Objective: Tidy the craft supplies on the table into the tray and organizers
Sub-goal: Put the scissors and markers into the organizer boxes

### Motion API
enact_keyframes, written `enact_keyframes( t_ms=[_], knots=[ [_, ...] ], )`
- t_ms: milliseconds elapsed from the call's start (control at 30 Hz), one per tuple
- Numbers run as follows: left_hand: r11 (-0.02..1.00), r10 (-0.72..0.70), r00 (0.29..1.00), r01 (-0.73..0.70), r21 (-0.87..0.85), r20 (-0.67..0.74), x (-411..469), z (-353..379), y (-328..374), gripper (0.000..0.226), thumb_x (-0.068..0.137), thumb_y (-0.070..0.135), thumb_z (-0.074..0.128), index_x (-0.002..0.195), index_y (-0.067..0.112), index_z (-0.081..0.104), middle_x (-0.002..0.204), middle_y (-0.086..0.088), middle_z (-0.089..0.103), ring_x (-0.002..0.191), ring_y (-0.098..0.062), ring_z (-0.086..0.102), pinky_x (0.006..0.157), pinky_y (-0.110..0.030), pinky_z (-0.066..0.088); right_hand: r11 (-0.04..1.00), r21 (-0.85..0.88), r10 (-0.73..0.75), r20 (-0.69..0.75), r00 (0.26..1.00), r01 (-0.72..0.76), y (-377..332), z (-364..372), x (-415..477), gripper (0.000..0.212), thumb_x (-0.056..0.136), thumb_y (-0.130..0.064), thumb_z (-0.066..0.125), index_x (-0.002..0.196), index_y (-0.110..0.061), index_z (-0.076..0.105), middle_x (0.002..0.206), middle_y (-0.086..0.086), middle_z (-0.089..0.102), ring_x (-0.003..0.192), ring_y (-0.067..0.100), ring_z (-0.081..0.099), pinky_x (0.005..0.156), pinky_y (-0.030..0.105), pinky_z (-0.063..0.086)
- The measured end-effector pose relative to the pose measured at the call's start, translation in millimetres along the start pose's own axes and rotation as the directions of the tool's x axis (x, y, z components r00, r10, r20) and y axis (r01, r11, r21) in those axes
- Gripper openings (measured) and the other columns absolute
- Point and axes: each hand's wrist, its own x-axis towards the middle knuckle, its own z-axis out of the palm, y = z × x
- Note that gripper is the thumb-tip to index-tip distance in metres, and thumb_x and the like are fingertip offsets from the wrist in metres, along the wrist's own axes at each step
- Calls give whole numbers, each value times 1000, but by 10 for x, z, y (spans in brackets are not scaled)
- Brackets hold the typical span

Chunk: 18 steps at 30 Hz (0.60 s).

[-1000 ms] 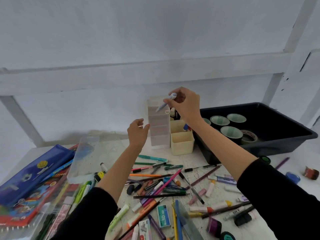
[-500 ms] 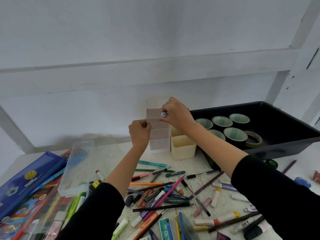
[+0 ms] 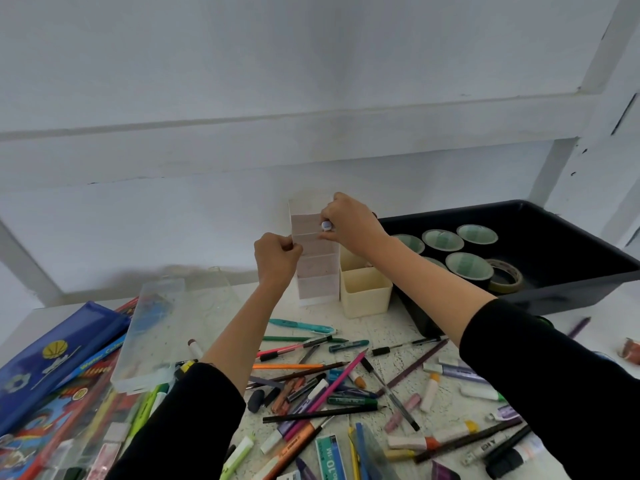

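Head view: a second ago the left hand (image 3: 277,254) hung apart from the tall organizer (image 3: 317,271). Now its fingers pinch the organizer's left edge. The right hand (image 3: 349,225), fingers curled round a pale pen (image 3: 325,225), has dropped to its front. The organizer is translucent with four stacked pinkish panels. It stands upright at the back of the table (image 3: 381,327), touching one cream holder (image 3: 365,294). The black tray (image 3: 571,271) holds six tape rolls (image 3: 469,266).

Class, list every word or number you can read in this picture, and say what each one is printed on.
"No.10-1M": on the small green box at the front.
"Water Col", then cut off: in yellow on the light blue packet at the left.
"DIY", as far as it can be made out: on the pale marker at the lower right.
Print on the dark green pen: too blurred to read.
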Motion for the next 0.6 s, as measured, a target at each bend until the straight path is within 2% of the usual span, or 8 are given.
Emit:
enact_keyframes(
  t_ms=[133,200,333,500,600],
  knots=[
    [1000,-8,1000,9,22,-29,-53,19,44,24,76,-3,57,53,-6,55,46,-6,35,43,-13,23,43,-14,24,1000,-28,-7,1,1000,7,-24,-67,-5,27,86,-32,65,90,-6,65,87,5,49,84,21,57,66,25,37],
    [999,-12,999,13,29,-34,-62,19,56,24,76,-4,56,52,-6,53,47,-6,32,44,-13,20,42,-15,24,999,-33,-7,-6,1000,7,-26,-87,-7,25,86,-30,64,91,-6,65,90,6,50,82,22,57,66,26,38],
    [999,16,1000,-15,39,-21,-55,24,18,23,74,-3,58,53,-13,52,50,-9,32,51,-18,22,49,-23,25,996,-91,9,27,1000,-7,-83,-1,26,25,84,-24,68,100,-6,63,106,12,53,89,25,58,72,28,43],
    [998,57,998,-56,38,-14,-59,-13,-15,26,74,-3,58,51,-10,50,47,-7,28,50,-16,19,44,-17,23,982,-188,-16,-39,999,9,-102,168,42,20,89,-21,63,96,-3,62,95,11,61,101,21,50,72,27,42],
    [998,51,999,-51,40,-10,-69,-10,-17,21,78,-1,58,60,-12,60,49,-10,38,48,-16,25,44,-15,26,980,-198,-23,-48,999,13,-63,192,14,23,89,-21,63,99,-1,62,93,10,62,108,22,46,72,28,45]
  ],
)
